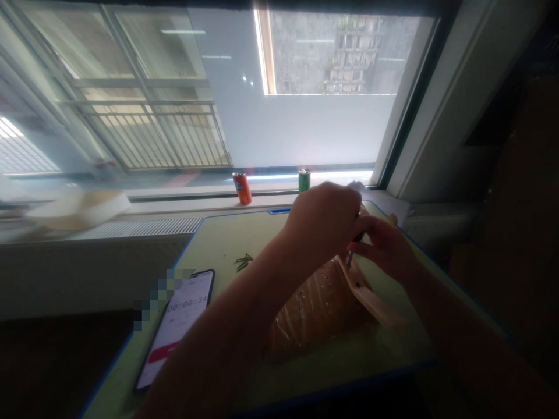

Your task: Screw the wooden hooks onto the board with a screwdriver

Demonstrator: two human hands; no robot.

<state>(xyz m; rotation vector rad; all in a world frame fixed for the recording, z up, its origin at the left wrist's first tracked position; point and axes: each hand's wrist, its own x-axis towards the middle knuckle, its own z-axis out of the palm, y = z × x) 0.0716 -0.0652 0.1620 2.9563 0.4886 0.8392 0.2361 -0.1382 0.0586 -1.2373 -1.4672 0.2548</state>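
Observation:
Above the wooden strip (375, 305), my left hand (325, 215) is closed in a fist around the top of a screwdriver (350, 258), whose handle is mostly hidden. My right hand (388, 247) pinches the tool lower down, beside the left fingers. The screwdriver's metal shaft points down onto the strip, where a dark hole or screw head shows. Under the strip lies a brown wooden board (317, 302) with shiny clear film or streaks and small holes. Several screws (243, 262) lie in a loose group left of my left forearm.
A phone (187, 308) showing a timer lies on the green table (236, 233), left of my left forearm. On the window sill stand an orange-red can (241, 188) and a green can (304, 180). A pale tray-like object (78, 209) sits far left. The window rises behind.

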